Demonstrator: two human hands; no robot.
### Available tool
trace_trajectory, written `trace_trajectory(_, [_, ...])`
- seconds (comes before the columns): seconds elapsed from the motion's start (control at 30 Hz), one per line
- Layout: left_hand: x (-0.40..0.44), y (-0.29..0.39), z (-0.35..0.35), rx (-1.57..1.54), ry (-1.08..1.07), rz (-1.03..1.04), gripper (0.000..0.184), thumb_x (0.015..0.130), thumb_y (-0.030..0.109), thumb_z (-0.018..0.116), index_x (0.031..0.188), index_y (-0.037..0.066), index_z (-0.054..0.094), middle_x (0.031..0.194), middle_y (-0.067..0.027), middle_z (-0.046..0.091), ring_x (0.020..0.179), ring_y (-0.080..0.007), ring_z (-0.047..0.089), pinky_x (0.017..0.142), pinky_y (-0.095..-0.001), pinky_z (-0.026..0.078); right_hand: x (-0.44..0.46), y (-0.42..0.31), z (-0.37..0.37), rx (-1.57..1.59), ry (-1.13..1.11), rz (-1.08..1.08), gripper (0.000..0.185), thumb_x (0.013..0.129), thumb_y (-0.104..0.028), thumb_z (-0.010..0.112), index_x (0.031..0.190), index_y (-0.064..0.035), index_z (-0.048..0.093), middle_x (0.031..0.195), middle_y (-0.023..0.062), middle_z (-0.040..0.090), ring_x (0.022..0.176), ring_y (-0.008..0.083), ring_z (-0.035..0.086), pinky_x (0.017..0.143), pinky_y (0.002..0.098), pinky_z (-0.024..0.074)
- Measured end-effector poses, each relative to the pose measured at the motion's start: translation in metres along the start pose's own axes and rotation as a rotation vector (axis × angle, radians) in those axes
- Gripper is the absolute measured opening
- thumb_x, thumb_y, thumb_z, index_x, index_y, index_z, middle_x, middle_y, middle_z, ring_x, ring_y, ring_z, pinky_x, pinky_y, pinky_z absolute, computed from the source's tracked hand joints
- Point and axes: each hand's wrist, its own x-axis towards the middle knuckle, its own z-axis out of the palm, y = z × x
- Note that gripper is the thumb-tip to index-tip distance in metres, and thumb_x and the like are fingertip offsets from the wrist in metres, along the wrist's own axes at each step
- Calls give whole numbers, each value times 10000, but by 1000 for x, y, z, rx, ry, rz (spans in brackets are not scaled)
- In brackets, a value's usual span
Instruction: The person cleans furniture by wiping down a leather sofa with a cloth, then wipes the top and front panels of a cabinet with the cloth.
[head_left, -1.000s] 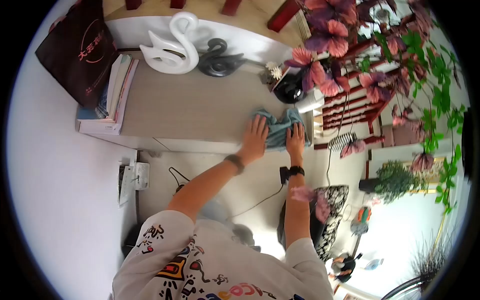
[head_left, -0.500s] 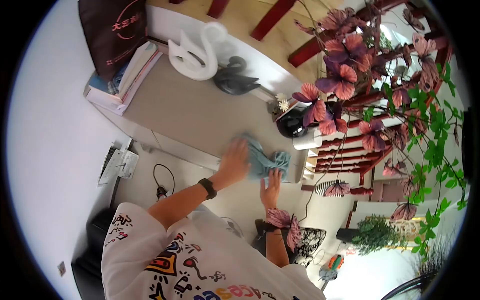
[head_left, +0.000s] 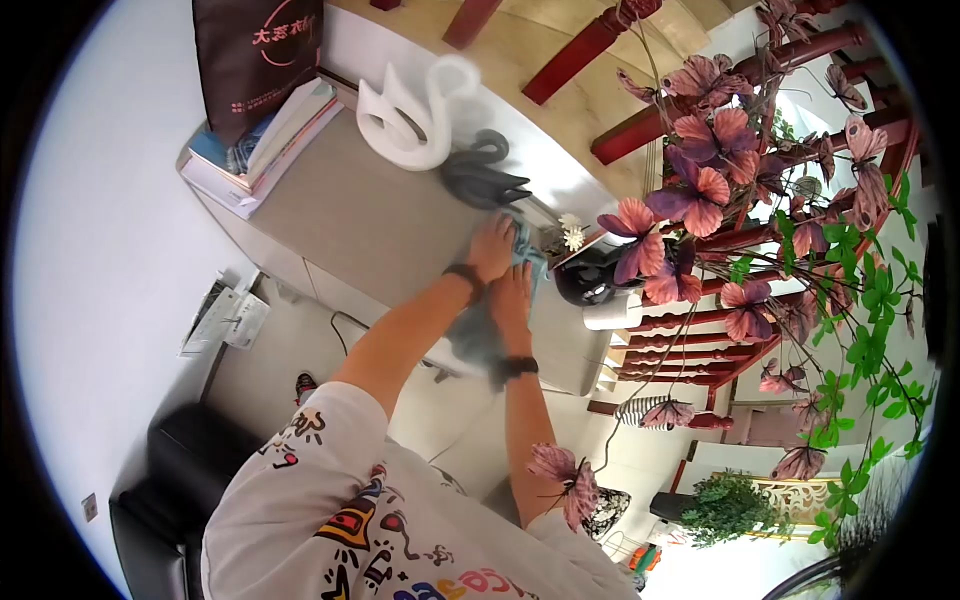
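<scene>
My left hand [head_left: 492,247] lies on the cabinet top [head_left: 350,215], its fingers stretched over the upper part of a blue-green cloth [head_left: 475,338], close to the black swan figurine [head_left: 482,178]. Just below it, my right hand [head_left: 512,298] rests flat on the same cloth, fingers pointing towards the back edge. The lower part of the cloth is blurred and trails over the front edge beside my right wrist. A dark band circles each wrist.
A white swan [head_left: 405,125] stands behind the cabinet's middle. Books [head_left: 265,150] and a dark bag [head_left: 262,65] are at the left end. A glossy black vase [head_left: 585,283], a white cup [head_left: 612,311] and butterfly-decorated branches [head_left: 700,200] are on the right.
Both hands have moved away from the front edge to the back of the cabinet top, near the black swan and vase. The cloth is now stretched out behind them. The view has turned.
</scene>
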Motion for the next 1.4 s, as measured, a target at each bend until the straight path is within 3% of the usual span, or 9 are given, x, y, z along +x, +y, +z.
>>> trace_trajectory(0.1, [15,-12,37,-29,433,76,472,931,197,471,1351,8,572,1522,-143,434,1441,-340,330,1158,-453,309,9,-5,12,9,-1,135,220,978,-141,515,1103,31,572,1273,261,546,1365,506,372,1126,590,315])
trace_trajectory(0.23, [3,-20,33,-71,425,139,475,918,174,479,1346,-20,554,1494,-154,457,1429,-348,346,1166,-447,302,-1,-7,14,12,39,124,258,1018,-180,481,1159,22,557,1362,257,510,1410,496,327,1109,612,319])
trace_trajectory(0.33, [-21,-30,30,-37,263,123,613,934,212,533,1495,1,405,1608,-164,293,1512,-352,192,1221,-486,203,-14,-17,2,26,-81,151,283,1019,-195,482,1189,20,554,1385,255,501,1408,494,333,1106,612,319])
trace_trajectory(0.47, [-88,-46,21,95,339,134,635,881,230,588,1446,-34,465,1588,-191,321,1490,-404,216,1207,-515,204,-31,-45,-5,23,-5,100,302,1016,-207,492,1203,20,563,1409,261,487,1406,494,337,1106,609,313])
trace_trajectory(0.7, [-213,-101,-14,-41,444,-107,594,915,229,562,1436,-39,461,1571,-174,348,1470,-372,273,1189,-509,261,-30,-125,0,71,-86,-114,303,1004,-204,511,1190,28,572,1416,282,482,1389,521,340,1101,612,310])
trace_trajectory(0.9, [-228,-179,-57,85,412,-313,603,941,256,554,1449,-46,434,1575,-158,346,1468,-357,283,1186,-467,282,23,-189,28,108,-46,-195,282,980,-206,543,1147,18,582,1431,283,469,1367,513,362,1090,611,318])
trace_trajectory(1.1, [-232,-249,-57,160,525,-257,632,973,350,550,1448,-50,431,1564,-178,351,1464,-339,291,1175,-450,287,67,-229,21,226,-72,-136,346,954,-229,588,1175,37,594,1419,255,491,1354,477,396,1094,556,352])
trace_trajectory(1.3, [-250,-269,-84,123,246,-89,487,913,286,664,1268,-27,554,1343,-175,500,1285,-324,458,1061,-435,416,36,-250,13,215,134,6,373,926,-217,644,1217,16,617,1333,213,566,1272,406,490,1052,483,417])
trace_trajectory(1.4, [-270,-279,-102,178,379,122,370,833,181,637,1156,4,591,1127,-132,549,1063,-305,541,899,-433,502,16,-259,8,234,172,159,351,902,-198,683,1190,-3,634,1242,179,622,1164,383,556,989,467,460])
